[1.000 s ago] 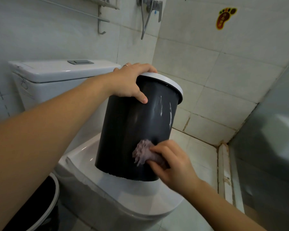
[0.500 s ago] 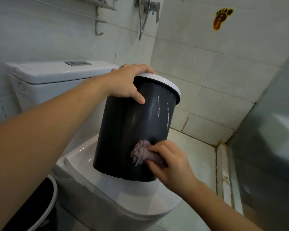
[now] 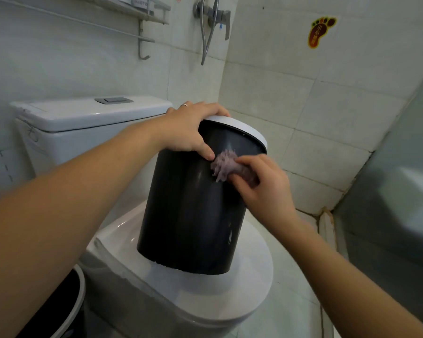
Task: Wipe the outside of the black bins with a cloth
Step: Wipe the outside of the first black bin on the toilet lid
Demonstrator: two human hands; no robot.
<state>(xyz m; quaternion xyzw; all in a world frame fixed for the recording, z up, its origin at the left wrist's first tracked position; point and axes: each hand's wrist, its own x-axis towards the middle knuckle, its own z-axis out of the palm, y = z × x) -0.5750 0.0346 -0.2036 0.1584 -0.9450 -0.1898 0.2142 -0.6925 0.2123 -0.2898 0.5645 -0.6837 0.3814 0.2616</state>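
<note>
Right hand [image 3: 266, 189] gripping cloth [image 3: 224, 164] against bin [image 3: 188, 215]

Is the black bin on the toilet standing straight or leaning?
Leaning. The black plastic bin tilts right on the closed white toilet lid, steadied by the left hand.

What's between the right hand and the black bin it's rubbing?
A crumpled purple cloth. In the head view, the right hand presses it against the bin wall just below the white rim, beside the left hand's thumb.
</note>
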